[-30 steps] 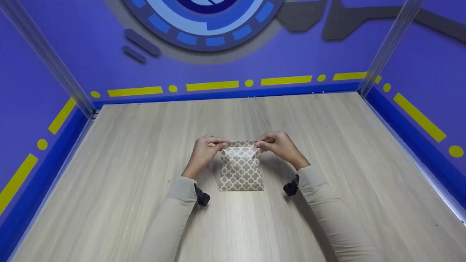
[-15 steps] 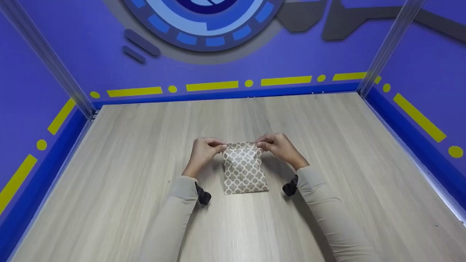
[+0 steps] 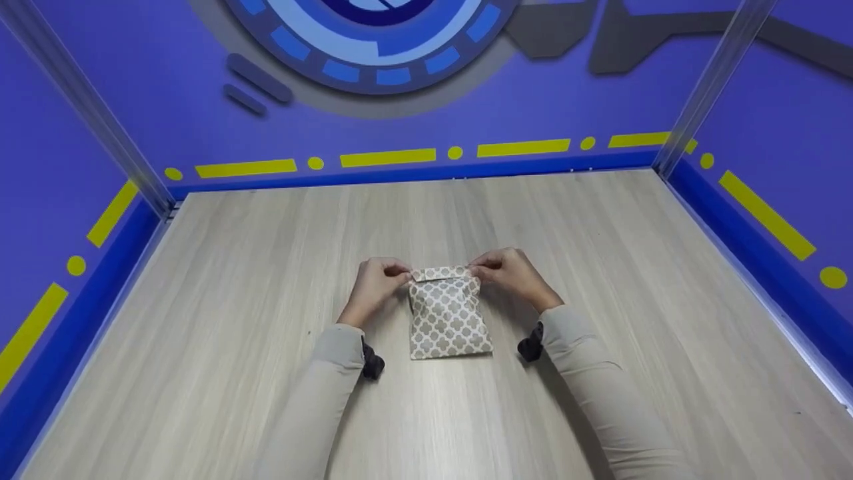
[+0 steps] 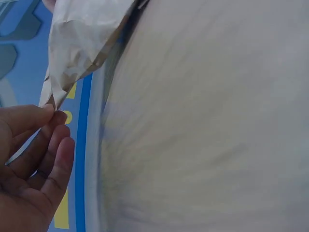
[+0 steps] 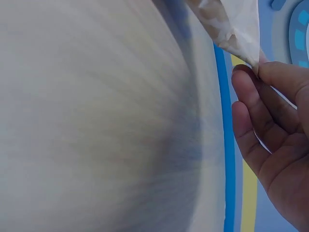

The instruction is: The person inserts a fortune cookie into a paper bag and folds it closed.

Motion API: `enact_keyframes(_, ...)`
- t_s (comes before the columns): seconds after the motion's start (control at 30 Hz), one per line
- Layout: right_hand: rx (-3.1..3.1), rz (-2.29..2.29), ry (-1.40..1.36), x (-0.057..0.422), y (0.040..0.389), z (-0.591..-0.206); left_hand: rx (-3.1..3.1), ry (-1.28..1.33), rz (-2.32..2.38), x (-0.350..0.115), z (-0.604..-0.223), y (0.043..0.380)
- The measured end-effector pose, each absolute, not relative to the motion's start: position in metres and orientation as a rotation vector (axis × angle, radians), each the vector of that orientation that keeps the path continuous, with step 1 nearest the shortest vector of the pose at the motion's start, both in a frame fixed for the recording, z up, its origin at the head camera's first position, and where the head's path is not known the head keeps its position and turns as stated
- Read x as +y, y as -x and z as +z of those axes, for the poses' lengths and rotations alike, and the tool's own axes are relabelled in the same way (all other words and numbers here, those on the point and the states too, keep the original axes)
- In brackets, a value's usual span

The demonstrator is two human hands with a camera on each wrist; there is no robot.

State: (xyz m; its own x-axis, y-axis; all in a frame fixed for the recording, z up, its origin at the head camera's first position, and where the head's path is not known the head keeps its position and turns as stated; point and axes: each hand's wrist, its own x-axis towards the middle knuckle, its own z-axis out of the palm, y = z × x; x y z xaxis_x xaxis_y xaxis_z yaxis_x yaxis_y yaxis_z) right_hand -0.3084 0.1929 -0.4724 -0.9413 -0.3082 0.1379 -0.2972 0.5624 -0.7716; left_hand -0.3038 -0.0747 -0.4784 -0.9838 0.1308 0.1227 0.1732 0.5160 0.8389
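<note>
A small paper bag (image 3: 448,320) with a grey-brown and white quatrefoil pattern is at the middle of the table. Its top edge is folded over into a narrow flap (image 3: 440,273). My left hand (image 3: 378,285) pinches the left end of the fold between thumb and forefinger. At the opposite end, my right hand (image 3: 516,275) pinches the right corner the same way. The left wrist view shows the creased side of the bag (image 4: 87,38) narrowing to my left fingertips. In the right wrist view, the other corner of the bag (image 5: 236,29) tapers to my right thumb. What the bag holds is hidden.
The wood-grain table (image 3: 266,267) stretches around the bag. Blue-purple panels (image 3: 426,127) with yellow marks border it at the back and both sides, with metal posts (image 3: 713,87) at the rear corners. Each wrist wears a black device (image 3: 531,345).
The top of the bag has folded over toward me into a clearer flap, and both hands have moved slightly nearer with it. The bag's lower edge has shifted a little nearer and right.
</note>
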Motion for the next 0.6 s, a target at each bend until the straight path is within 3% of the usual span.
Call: enact_keyframes(0.6, 2.764, -1.407, 0.483, 0.1962, 0.3062, -0.4783, -2.735, 0.262, -1.441, -0.0805, -0.4765, 0.3029)
